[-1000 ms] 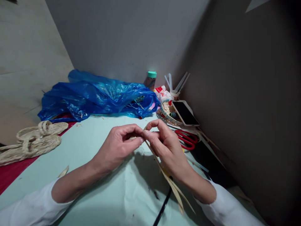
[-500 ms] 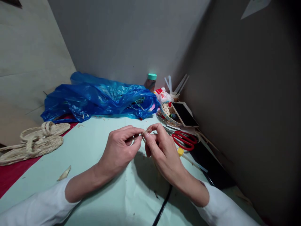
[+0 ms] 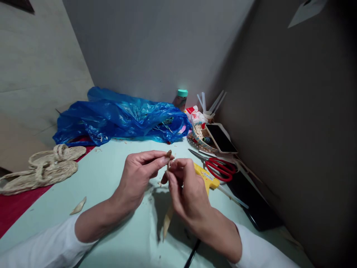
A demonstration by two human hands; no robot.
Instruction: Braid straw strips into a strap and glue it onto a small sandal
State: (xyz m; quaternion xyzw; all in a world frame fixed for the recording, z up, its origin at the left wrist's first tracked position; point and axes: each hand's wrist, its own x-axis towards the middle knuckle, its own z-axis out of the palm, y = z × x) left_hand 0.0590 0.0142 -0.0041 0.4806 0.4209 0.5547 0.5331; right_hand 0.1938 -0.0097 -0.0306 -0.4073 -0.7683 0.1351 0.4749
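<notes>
A tan dried plant-fibre strip (image 3: 167, 221) runs through both hands, its tapered tail hanging below the right one. My left hand (image 3: 136, 176) pinches the strip's brownish top end between thumb and forefinger. Just to the right and slightly lower, my right hand (image 3: 188, 193) has thumb and curled fingers closed on the same strip; its palm hides the middle part. Behind the right hand lies a yellow glue gun (image 3: 208, 176), partly covered, with a translucent glue stick (image 3: 232, 196) at its back.
Red-handled scissors (image 3: 220, 169) lie right, near a phone (image 3: 221, 138) on a small woven basket (image 3: 198, 132). A blue plastic bag (image 3: 119, 119) spreads along the back. Woven sandals (image 3: 52, 173) sit left; a loose fibre scrap (image 3: 78, 206) lies nearby. A black cord (image 3: 192, 254) crosses the front.
My right hand has moved down and slightly away from the left along the strip. The strip's tail now shows below it, and more of the glue gun and scissors is visible.
</notes>
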